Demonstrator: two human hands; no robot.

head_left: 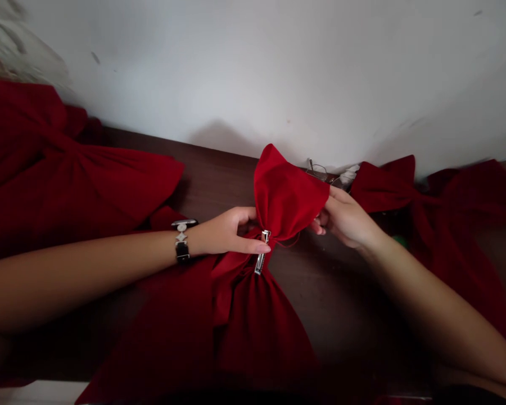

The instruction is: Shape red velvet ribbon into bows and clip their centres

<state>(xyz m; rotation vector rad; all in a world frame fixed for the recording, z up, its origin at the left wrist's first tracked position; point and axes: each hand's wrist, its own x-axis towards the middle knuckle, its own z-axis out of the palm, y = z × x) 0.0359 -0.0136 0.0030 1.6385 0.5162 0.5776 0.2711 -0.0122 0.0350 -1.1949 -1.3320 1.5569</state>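
Note:
A large red fabric bow [293, 194] is held up over the dark table, one loop raised and the other hanging toward me. A silver metal hair clip [260, 261] lies along its gathered middle. My left hand [231, 232] grips the bow at this knot, with the thumb laid across the clip and the other fingers mostly hidden behind the cloth. At the upper loop's right edge, my right hand [341, 214] pinches the fabric, its fingertips partly behind it. A thin loose thread [290, 243] curls out beside the knot.
More red bows [76, 163] are piled on the left, and others [442, 197] lie on the right. Behind the held bow, thin wire-like items and a small white bundle [349, 175] sit by the pale wall [278, 67]. The dark wooden table [219, 180] runs along the wall.

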